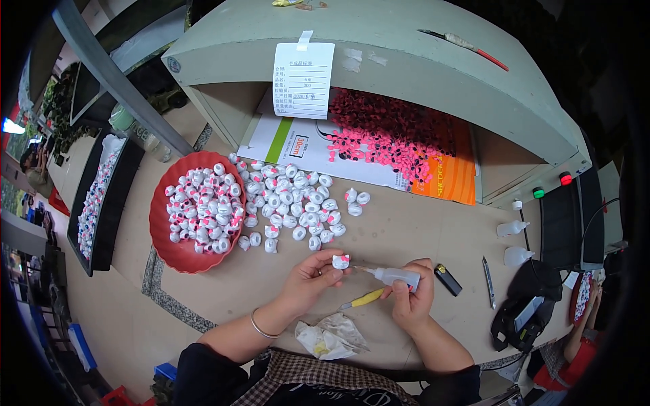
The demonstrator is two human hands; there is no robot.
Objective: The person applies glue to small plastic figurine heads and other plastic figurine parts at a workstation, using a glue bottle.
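My left hand point(306, 283) pinches a small white cat-head piece point(340, 262) with a pink bow between thumb and fingertips. My right hand point(414, 301) is closed around a clear squeeze bottle point(393, 275), its thin tip pointing at the piece. A yellow-handled tool point(366, 299) with a thin metal end touches the lower fingers of that hand; whether they grip it I cannot tell. Beyond my left hand, many similar white pieces point(291, 203) lie loose on the table point(420, 230). More of them fill a red scalloped bowl point(161, 233) at the left.
A greenish shelf point(406, 61) spans the back, with pink and black bits point(393, 152) on a sheet beneath. A crumpled cloth point(330, 337) lies close to me. Rightward are a black-and-yellow lighter point(447, 279), a knife point(489, 283), small bottles point(518, 256) and a black bag point(528, 304).
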